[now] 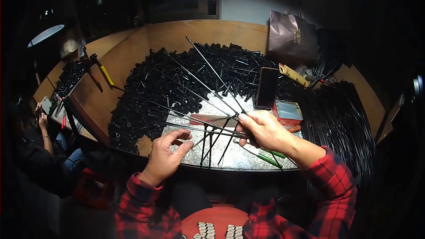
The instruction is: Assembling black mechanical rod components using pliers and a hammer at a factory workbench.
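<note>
Slender black metal rods [212, 126], linked by small dark joints and splayed like a fan, are held over the worktop in front of the person. The right hand [265, 128] grips them where they gather, thumb on top and fingers curled beneath. The left hand [166, 152] is loosely open beside the lower rods, thumb apart from the fingers; whether a fingertip touches a rod I cannot tell.

To handle this well, I would keep the right-hand pinch firm at the gathered end, since the long free ends look springy and likely to cross. The left hand would do best to take one rod at a time, close to its joint, without bending it.

Below is a pale speckled worktop [239, 161], with a green-handled hand tool [270, 160] near its front edge. Just beyond the right hand, a small red open box [290, 118] holds pale contents too fine to make out. A dark upright phone [268, 87] stands behind it.

Farther off, a curved tan wooden enclosure [199, 27] contains a large heap of small black tubular parts [150, 75]; to the right lies a dense mass of long black rods [341, 128]. At the back stands a brownish glossy carrier bag [283, 35], its contents hidden.
</note>
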The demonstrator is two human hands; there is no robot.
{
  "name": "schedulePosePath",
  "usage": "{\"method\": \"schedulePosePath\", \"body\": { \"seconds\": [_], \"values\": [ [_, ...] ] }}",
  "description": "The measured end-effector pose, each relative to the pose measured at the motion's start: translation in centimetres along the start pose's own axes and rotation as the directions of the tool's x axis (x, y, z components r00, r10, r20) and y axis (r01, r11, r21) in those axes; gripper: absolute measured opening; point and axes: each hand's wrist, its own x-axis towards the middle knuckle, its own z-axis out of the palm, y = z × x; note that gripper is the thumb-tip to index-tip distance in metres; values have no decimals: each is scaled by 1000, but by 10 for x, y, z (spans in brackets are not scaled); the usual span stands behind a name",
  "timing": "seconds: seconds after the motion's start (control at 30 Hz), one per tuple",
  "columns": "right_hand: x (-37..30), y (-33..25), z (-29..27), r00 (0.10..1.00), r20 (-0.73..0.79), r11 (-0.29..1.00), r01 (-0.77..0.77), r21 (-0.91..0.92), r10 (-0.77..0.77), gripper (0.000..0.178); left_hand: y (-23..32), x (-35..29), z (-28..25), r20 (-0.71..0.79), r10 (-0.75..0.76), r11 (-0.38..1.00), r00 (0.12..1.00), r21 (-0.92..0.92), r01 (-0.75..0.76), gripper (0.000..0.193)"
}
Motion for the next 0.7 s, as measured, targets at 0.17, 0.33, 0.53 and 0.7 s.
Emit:
{"method": "schedulePosePath", "body": {
  "seconds": [0.17, 0.33, 0.53, 0.7],
  "values": [
    [0, -5, 6, 999, -5, 999, -36, 23, 36, 33, -1, -10, -7, 159, -178, 983, 971, -5, 181, 17],
    [9, 14, 6, 1000, 12, 999, 14, -51, -14, 32, 5, -19, -2, 83, -231, 916, 969, -318, 246, 52],
    [1, 5, 23, 954, 58, 943, 300, -142, -295, 46, 11, -1, 50, 3, 50, 998, 999, 40, -50, 100],
    [-10, 15, 39, 945, 26, 944, 324, 71, -326, 35, 4, 2, 76, -32, -50, 920, 998, -392, 33, 72]
  ]
}}
